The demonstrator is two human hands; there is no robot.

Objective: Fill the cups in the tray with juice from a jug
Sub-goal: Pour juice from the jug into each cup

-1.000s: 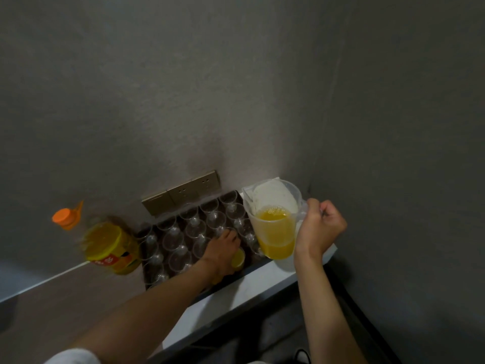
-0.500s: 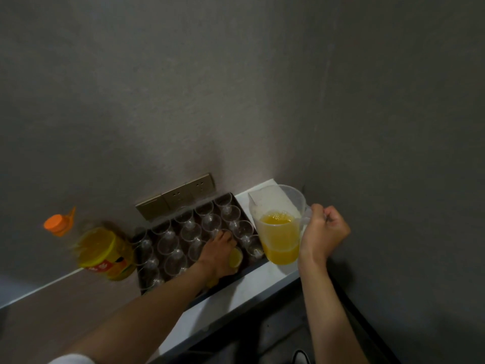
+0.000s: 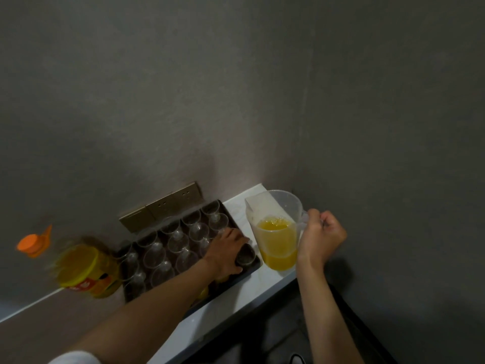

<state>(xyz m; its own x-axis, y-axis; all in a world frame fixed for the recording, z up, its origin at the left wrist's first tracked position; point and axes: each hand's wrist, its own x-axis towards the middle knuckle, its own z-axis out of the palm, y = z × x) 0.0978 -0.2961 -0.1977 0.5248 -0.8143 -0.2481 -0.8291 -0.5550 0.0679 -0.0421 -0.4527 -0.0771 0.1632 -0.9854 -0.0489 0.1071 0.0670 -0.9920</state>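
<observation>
A grey wall (image 3: 236, 88) fills most of the view, meeting a second wall in a corner to the right of the tray. Against its foot runs the white table (image 3: 231, 311), and on the table, pushed up to the wall, lies the dark tray (image 3: 253, 267), the landmark for everything here. The tray holds rows of clear cups (image 3: 183, 240), standing close together; most look empty, though the dim light makes their contents hard to judge. A little yellow shows at the tray's near edge, under the left forearm.

To the left of the tray stands a large juice bottle (image 3: 86, 269), blurred, with a yellow body and a red and orange label. Its orange cap (image 3: 32, 241) appears further left, against the wall. Behind the tray, on the wall, is a brass-coloured socket plate (image 3: 162, 206).

To the right of the tray, just beside its right edge, is the clear plastic jug (image 3: 275, 229), upright and roughly half full of orange juice, with a white lid flap across part of its mouth. Whether its base touches the table cannot be told. The right hand (image 3: 320, 235) is on the jug's far side from the tray, fingers curled tightly round the jug's handle.

The left hand (image 3: 225, 250) reaches over the tray's near right corner, its fingers wrapped around one cup (image 3: 245, 256) there, close to the jug.
</observation>
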